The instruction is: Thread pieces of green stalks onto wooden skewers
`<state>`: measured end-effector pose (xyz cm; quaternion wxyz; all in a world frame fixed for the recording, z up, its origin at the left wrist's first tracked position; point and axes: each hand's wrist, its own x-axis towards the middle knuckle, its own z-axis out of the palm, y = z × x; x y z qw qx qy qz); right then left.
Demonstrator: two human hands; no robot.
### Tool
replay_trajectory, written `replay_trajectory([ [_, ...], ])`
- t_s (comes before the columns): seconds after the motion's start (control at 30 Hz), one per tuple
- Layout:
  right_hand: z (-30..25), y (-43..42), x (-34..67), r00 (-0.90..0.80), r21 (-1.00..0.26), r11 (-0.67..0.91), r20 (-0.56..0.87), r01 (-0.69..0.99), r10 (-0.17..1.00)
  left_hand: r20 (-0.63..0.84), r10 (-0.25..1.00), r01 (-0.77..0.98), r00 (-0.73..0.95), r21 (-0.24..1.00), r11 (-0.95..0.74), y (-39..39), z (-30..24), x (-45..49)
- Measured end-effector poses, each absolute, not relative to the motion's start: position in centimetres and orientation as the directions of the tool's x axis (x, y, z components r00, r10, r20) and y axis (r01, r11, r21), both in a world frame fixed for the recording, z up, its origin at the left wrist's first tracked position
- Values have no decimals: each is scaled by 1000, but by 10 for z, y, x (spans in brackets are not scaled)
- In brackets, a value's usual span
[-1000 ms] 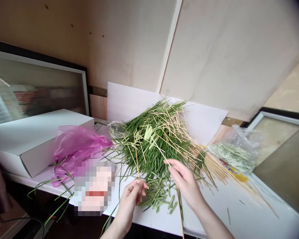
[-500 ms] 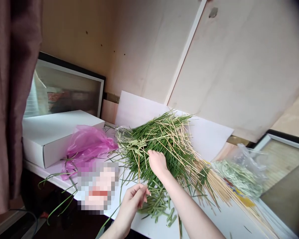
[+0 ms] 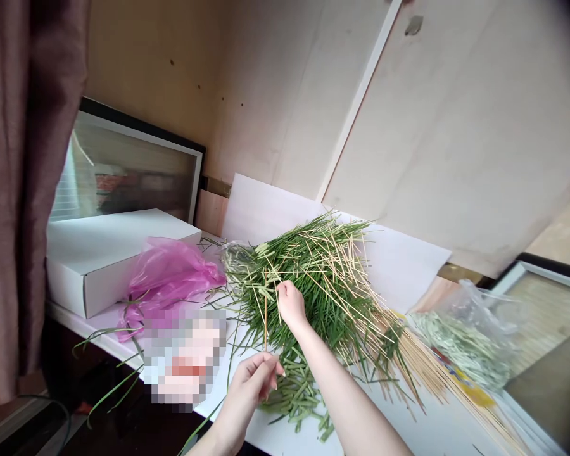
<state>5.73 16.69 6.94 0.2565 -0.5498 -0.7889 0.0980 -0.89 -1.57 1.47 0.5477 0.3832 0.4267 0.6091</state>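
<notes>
Head view: my left hand (image 3: 249,396) pinched a thin pale wooden skewer (image 3: 265,323), closed fingertips keeping it upright, while my right hand (image 3: 291,306) pressed bunched fingers into a loose heap of green grass blades (image 3: 313,285) on a white table (image 3: 437,430); any grip there I could not tell.

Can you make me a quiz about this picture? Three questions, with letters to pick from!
1. Where is the pink plastic bag? A) Beside the white cardboard box B) On the floor C) Inside a bucket
2. How many hands show? A) One B) Two C) Three
3. How is the box's lid? A) Torn off B) Wide open C) Shut

Answers:
1. A: the bag sits right next to the box.
2. B: the left hand and the right hand both show, the right on the grass heap.
3. C: the top lies flat and closed.
</notes>
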Motion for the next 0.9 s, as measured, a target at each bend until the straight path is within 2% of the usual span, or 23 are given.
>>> replay_trajectory([
  [0.13,63,175,56,-278,-454,448,393,770,876,-17,994,-343,-106,939,-20,-15,15,-9],
  [0.27,52,160,84,-313,-392,545,516,741,797,-34,994,-339,-100,941,-1,-15,18,-10],
  [0.4,29,129,148,-345,-300,631,634,716,693,-34,995,-336,-97,942,-1,-14,17,-12],
  [0.5,9,110,225,-334,-227,615,675,755,658,-39,995,-327,-95,945,6,-11,11,-13],
  [0.6,0,103,318,-221,-194,462,679,865,700,-59,993,-318,-99,948,24,-7,6,-15],
  [0.7,4,107,405,33,-218,142,643,966,765,-71,993,-313,-98,949,37,-5,3,-16],
  [0.8,6,117,462,223,-223,-127,487,967,845,-79,992,-321,-96,946,44,-4,4,-15],
  [0.9,-3,126,481,285,-177,-243,277,954,917,-95,990,-348,-104,936,54,-5,6,-13],
])
